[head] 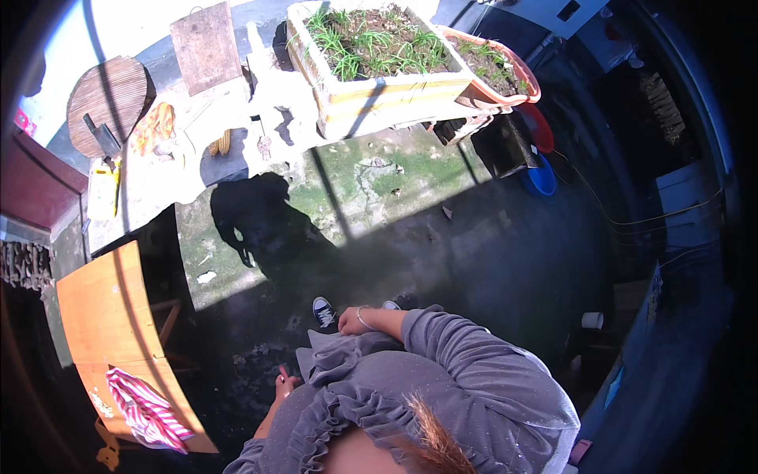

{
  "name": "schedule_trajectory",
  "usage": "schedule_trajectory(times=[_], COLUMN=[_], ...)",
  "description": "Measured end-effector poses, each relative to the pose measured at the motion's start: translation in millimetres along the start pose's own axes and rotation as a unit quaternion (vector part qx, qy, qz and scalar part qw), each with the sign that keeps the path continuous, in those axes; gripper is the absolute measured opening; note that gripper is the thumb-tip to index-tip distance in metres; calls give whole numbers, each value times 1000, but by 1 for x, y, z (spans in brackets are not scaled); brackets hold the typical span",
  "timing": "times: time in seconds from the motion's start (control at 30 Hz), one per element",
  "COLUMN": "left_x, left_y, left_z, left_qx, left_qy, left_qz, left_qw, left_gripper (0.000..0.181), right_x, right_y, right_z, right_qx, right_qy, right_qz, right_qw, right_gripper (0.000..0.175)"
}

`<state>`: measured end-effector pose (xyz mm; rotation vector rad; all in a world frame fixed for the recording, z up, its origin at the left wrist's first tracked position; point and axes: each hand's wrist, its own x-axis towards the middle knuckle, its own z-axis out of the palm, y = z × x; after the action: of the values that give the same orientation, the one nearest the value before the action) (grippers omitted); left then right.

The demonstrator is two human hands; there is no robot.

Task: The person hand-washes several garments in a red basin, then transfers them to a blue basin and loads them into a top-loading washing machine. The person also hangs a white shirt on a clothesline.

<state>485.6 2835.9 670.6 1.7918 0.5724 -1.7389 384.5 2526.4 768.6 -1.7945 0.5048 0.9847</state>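
My right hand (352, 322), with a thin bracelet at the wrist, is bent in front of my body. Its curled fingers rest at the hem of a grey dotted blouse (426, 379); whether they grip the cloth is unclear. Low at my left side hangs my left hand (285, 385), partly covered by the blouse, one finger pointing forward. Its palm is hidden, so anything in it cannot be made out. Beneath me, a dark canvas sneaker with white laces (323, 311) stands on the shaded concrete floor (426, 272).
A sunlit ledge ahead bears a cleaver (103, 137), a round ridged board (98, 106), corn cobs (220, 143) and a planter box (394, 95). At left, a wooden table (103, 302) holds a striped cloth (145, 409). A blue basin (540, 176) sits at right.
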Motion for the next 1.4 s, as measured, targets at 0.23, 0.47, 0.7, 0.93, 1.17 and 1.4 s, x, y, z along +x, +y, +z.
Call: schedule_trajectory(times=[0.23,0.47,0.7,0.93,1.17,1.4], left_x=[-7,-28,-43,-57,-53,-29], left_y=[55,96,87,94,132,152], left_z=[69,203,322,412,515,678], left_qx=[191,371,539,638,706,791], left_qy=[-74,-153,-193,-204,-201,-239], left_qz=[79,158,152,126,106,72], left_qw=[976,902,806,732,671,558], left_gripper=[48,48,48,48,48,48], right_x=[-27,-88,-184,-300,-331,-388], right_y=[45,118,239,323,392,482], right_z=[24,25,48,127,165,148], right_qx=[243,339,459,641,740,730], right_qy=[195,425,547,556,576,627], right_qz=[-117,-55,-53,-21,-16,28], right_qw=[943,837,698,528,348,270], right_gripper=[12,13,15,15,12,14])
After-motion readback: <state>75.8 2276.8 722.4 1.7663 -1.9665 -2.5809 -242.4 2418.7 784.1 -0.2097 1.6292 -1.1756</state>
